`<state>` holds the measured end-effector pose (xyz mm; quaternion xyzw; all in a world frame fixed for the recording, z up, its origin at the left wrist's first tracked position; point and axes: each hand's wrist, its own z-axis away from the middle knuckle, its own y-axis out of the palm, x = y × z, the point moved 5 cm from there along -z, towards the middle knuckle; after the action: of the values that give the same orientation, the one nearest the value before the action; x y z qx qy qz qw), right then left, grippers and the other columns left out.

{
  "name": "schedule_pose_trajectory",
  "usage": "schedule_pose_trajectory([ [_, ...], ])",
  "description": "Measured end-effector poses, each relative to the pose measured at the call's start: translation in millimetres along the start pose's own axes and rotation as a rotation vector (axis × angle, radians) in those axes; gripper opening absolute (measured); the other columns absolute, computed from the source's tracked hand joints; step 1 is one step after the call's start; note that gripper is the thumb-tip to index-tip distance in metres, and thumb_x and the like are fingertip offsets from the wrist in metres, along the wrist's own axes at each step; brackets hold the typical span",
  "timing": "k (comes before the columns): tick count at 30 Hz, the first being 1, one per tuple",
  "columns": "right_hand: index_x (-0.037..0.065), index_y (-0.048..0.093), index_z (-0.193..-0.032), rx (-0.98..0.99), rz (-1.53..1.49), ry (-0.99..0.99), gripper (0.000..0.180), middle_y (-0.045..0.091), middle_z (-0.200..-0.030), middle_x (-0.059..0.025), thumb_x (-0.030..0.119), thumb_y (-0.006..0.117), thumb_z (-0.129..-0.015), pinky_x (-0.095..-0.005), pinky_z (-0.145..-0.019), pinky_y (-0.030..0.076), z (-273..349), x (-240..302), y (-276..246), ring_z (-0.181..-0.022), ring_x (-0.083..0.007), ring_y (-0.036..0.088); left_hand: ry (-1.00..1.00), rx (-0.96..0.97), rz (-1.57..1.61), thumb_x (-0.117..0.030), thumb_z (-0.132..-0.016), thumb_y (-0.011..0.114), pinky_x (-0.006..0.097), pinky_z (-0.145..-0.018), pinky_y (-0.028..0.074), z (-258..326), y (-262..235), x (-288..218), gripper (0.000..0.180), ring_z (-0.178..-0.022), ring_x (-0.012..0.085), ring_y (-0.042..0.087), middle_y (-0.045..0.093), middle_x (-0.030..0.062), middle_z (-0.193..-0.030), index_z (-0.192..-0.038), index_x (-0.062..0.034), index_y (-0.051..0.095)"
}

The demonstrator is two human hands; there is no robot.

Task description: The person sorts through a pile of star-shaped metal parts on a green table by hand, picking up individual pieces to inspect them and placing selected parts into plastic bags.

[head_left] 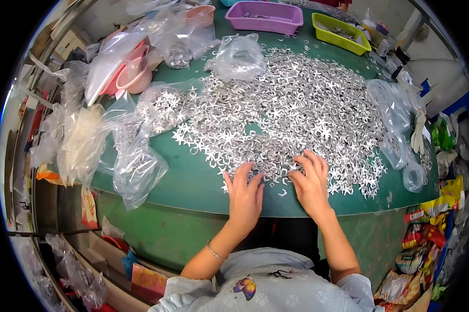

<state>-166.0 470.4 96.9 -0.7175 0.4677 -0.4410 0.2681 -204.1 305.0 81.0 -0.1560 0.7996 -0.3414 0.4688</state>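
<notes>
Both hands, the left hand [245,193] and right hand [310,182], lie flat with fingers spread on the six-o'clock edge of the heap of small silver star-shaped metal pieces [291,109] on the green table [193,182], so light, fingertip-only raking probably separates pieces best without scattering them.

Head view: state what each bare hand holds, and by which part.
Nothing is visibly held. The left hand and right hand lie palm-down, fingers spread, on the heap of small silver star-shaped metal pieces.
</notes>
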Motion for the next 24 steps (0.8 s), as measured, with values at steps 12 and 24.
schedule_pose_trajectory([
  [12,0.005,0.062,-0.092,0.057,0.067,0.03,0.016,0.056,-0.114,-0.009,0.003,0.068,-0.077,-0.0521,-0.103,0.031,-2.9,1.4,5.0,-0.119,-0.032,0.049,0.029,-0.138,-0.076,-0.003,-0.075,0.073,0.048,-0.1,0.032,-19.3,-1.5,7.8,0.017,-0.107,0.0279,0.054,0.059,0.0079,-0.111,-0.091,-0.0051,0.068],
  [24,0.006,0.067,-0.101,0.027,0.037,0.041,0.022,0.056,-0.11,-0.0085,0.005,0.07,-0.079,-0.0467,-0.096,0.035,-41.1,12.4,20.7,-0.108,-0.0296,0.049,-0.145,-0.006,0.494,0.004,-0.084,0.066,0.032,-0.081,0.05,21.4,-19.9,-0.8,0.017,-0.089,0.0224,0.064,0.067,0.0113,-0.098,-0.1,0.0015,0.067],
])
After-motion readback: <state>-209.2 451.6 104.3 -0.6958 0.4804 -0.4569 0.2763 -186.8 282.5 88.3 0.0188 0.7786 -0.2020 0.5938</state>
